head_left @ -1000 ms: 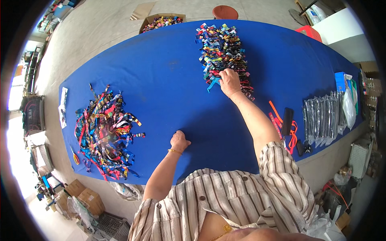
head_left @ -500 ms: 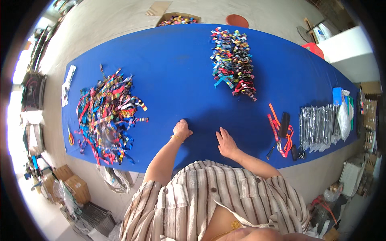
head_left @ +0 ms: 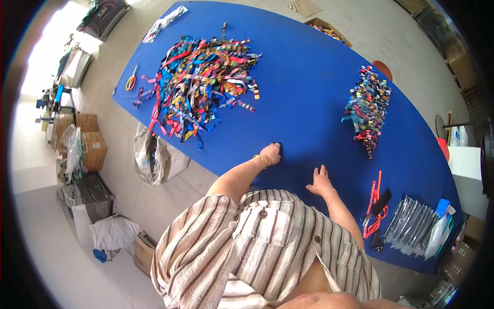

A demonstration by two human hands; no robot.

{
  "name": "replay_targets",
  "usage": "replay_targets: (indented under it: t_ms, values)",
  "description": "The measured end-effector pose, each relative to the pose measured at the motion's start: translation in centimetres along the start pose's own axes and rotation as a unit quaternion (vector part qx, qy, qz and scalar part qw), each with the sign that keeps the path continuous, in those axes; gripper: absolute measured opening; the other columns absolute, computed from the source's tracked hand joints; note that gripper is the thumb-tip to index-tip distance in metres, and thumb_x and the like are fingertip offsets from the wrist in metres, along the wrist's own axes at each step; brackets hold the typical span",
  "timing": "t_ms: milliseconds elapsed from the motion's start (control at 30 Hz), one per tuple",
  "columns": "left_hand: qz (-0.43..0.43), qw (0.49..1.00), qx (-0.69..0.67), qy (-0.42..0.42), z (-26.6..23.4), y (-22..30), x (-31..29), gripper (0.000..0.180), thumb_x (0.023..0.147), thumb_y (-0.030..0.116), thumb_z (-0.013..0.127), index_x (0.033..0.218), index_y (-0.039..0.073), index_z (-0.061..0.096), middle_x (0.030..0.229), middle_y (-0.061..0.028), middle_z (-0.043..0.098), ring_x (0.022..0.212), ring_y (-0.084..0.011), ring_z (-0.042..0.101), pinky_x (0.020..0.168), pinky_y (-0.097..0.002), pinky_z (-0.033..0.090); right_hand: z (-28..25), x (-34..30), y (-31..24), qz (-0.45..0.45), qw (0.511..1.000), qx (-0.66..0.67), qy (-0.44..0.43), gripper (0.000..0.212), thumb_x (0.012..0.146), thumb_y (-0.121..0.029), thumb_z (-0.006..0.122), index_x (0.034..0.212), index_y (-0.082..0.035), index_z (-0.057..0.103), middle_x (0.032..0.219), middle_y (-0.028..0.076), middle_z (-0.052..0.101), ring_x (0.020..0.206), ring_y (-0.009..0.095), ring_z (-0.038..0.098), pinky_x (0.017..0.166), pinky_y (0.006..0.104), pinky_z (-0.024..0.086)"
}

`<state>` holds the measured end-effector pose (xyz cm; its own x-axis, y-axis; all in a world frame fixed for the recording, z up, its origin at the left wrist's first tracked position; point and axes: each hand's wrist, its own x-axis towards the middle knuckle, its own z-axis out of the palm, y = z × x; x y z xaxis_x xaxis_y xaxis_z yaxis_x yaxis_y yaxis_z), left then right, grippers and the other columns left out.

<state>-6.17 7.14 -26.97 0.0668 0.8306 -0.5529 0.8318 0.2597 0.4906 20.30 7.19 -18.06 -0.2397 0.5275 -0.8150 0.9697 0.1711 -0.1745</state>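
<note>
My left hand [head_left: 269, 154], with a bracelet on its wrist, rests on the blue tabletop [head_left: 303, 98] with curled fingers. A small dark patch shows at its fingertips; whether it is a thing or shadow I cannot make out. To its right my right hand [head_left: 321, 182] lies on the cloth, fingers apart, with nothing in it. Up and left of both hands spreads a loose heap of patterned fabric straps [head_left: 203, 85] in many colours. Neatly stacked bundles of similar straps [head_left: 368, 110] sit at the far right, apart from my hands.
Scissors [head_left: 131, 80] and a white crumpled wrapper [head_left: 164, 23] lie near the left edge. Right of my right hand are a black phone [head_left: 381, 202], an orange cord [head_left: 374, 226] and a row of clear plastic packets [head_left: 411, 225]. A carton [head_left: 329, 32] of colourful pieces stands beyond the table.
The view has swung left and tilted, so the table and its heaps appear shifted right and rotated. Both hands keep much the same pose on the cloth.
</note>
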Motion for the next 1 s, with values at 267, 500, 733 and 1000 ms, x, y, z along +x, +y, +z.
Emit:
replay_targets:
  t_ms: [267,500,733,1000]
  values:
    - [-0.121,0.944,-0.258,0.167,-1.6,-8.5,-0.1,0.018,0.08,0.019,0.067,0.088,0.002,0.064,0.079,-0.0168,0.068,0.076,-0.0305,0.067,0.069,-0.0396,0.053,-0.2,0.1,-1.2,0.02,0.999,-0.024,-0.013,0.101,0.081,-0.034,0.074,0.15,0.006,0.012,0.156,0.031,-0.002,0.146,0.043,0.008,0.119,0.0432,0.02]
    - [-0.19,0.794,-0.284,0.503,-12.4,-16.4,1.2,0.021,0.083,0.02,0.066,0.089,0.001,0.058,0.085,-0.0222,0.067,0.084,-0.0394,0.065,0.078,-0.0446,0.051,0.3,0.1,-1.5,0.034,0.999,-0.022,-0.004,0.101,0.082,-0.035,0.073,0.15,0.008,0.011,0.156,0.032,-0.002,0.146,0.044,0.007,0.119,0.044,0.021]
    - [-0.25,0.812,-0.239,0.471,-20.1,-24.0,2.8,0.053,0.079,0.03,0.074,0.114,0.0,0.046,0.093,-0.021,0.064,0.077,-0.0331,0.063,0.068,-0.0405,0.049,0.4,0.0,-3.4,0.046,0.999,-0.008,0.015,0.102,0.081,-0.035,0.073,0.149,0.008,0.011,0.157,0.031,-0.002,0.146,0.044,0.008,0.117,0.0451,0.025]
    - [-0.283,0.861,-0.285,0.313,-21.0,-20.4,8.0,0.061,0.067,0.045,0.081,0.096,-0.006,0.064,0.092,-0.0232,0.069,0.084,-0.036,0.069,0.078,-0.0428,0.054,2.7,-0.2,-0.5,0.091,0.993,0.033,0.064,0.101,0.078,-0.034,0.075,0.148,0.008,0.016,0.156,0.031,0.0,0.146,0.044,0.01,0.117,0.0446,0.026]
